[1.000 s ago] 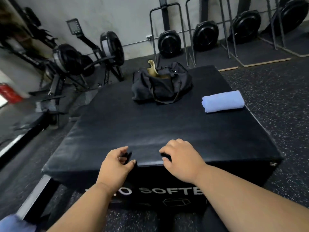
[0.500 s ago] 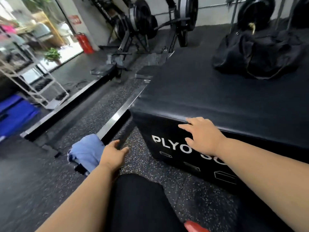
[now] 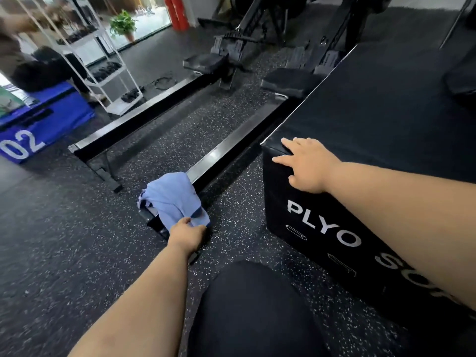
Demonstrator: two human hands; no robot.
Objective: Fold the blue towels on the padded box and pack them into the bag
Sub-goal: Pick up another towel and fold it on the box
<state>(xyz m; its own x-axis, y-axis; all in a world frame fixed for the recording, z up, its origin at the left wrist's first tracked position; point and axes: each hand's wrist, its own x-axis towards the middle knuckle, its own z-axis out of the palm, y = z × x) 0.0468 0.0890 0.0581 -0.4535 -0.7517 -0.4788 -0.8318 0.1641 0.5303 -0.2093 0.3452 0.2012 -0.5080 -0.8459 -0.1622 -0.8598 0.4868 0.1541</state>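
A crumpled blue towel (image 3: 173, 199) lies draped over the near end of a black metal rail (image 3: 221, 158) on the floor, left of the padded box. My left hand (image 3: 187, 235) reaches down to the towel's lower edge and its fingers close on the cloth. My right hand (image 3: 306, 164) rests with spread fingers on the front left corner of the black padded box (image 3: 386, 119) marked PLYO. Only a dark edge of the bag (image 3: 462, 81) shows at the far right on the box top.
Two rowing machine rails (image 3: 144, 122) run across the speckled rubber floor. A blue box marked 02 (image 3: 33, 124) and a white shelf rack (image 3: 103, 65) stand at the left. My dark-clothed knee (image 3: 247, 305) is low in the middle.
The view has swung left and down, away from the box top. My left hand moved forward from beside the towel onto its lower edge. My right hand slid to the box's left corner.
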